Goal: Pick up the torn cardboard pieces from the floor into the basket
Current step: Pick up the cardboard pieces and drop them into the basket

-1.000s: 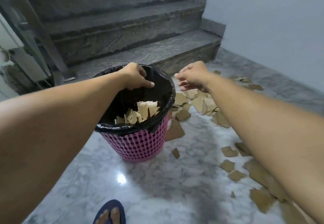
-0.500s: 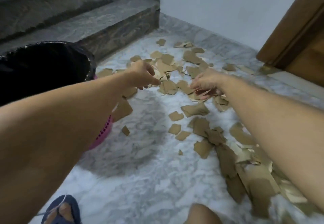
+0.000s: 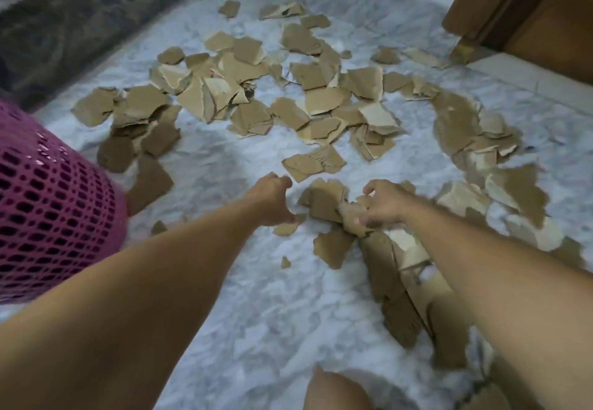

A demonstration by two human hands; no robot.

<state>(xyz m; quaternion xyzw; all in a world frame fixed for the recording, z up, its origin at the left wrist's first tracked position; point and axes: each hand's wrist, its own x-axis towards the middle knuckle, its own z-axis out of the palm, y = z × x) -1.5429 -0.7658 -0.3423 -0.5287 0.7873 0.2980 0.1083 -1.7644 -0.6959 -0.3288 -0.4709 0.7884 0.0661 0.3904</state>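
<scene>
Torn cardboard pieces (image 3: 250, 88) lie scattered over the marble floor (image 3: 272, 313), thickest in the far middle and trailing down the right side. My right hand (image 3: 383, 204) has its fingers curled around a crumpled piece (image 3: 351, 217). My left hand (image 3: 272, 199) hovers just beside it, fingers loosely curled, holding nothing. The pink basket (image 3: 48, 210) stands at the left edge, near my left forearm.
</scene>
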